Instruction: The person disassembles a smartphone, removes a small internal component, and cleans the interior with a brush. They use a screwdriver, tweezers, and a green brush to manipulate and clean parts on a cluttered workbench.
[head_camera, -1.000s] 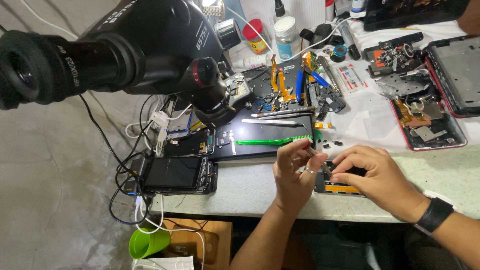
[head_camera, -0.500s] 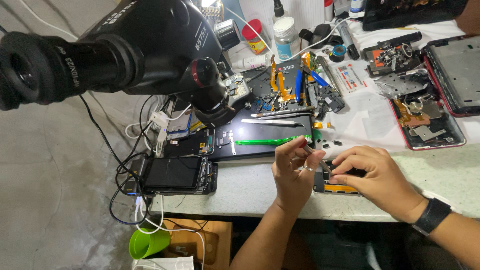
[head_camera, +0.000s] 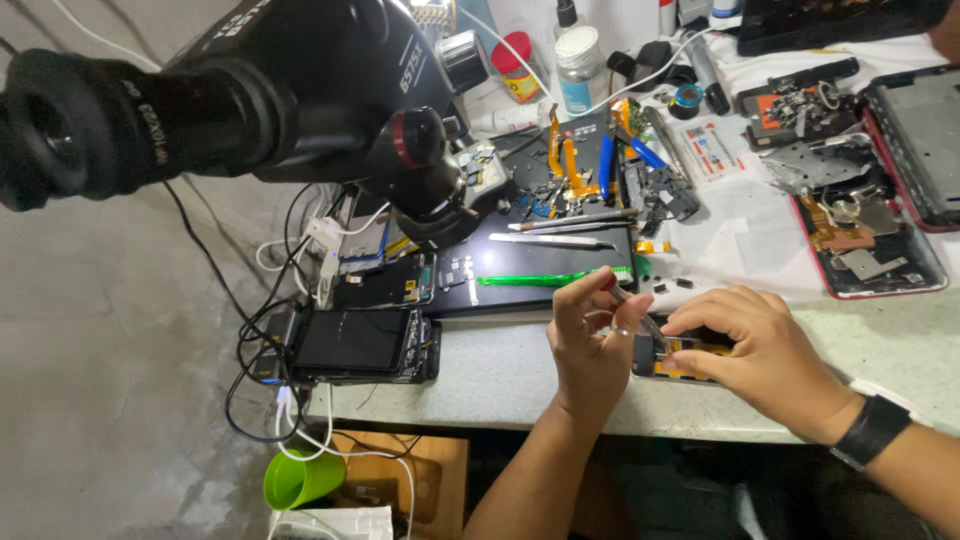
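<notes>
Little has moved since earlier: the opened phone (head_camera: 672, 358) is still pinned on the table (head_camera: 500, 375) under the right hand (head_camera: 765, 355), clenched on it. Tweezers (head_camera: 632, 310) are pinched by the left hand (head_camera: 592, 345) just above it.
</notes>
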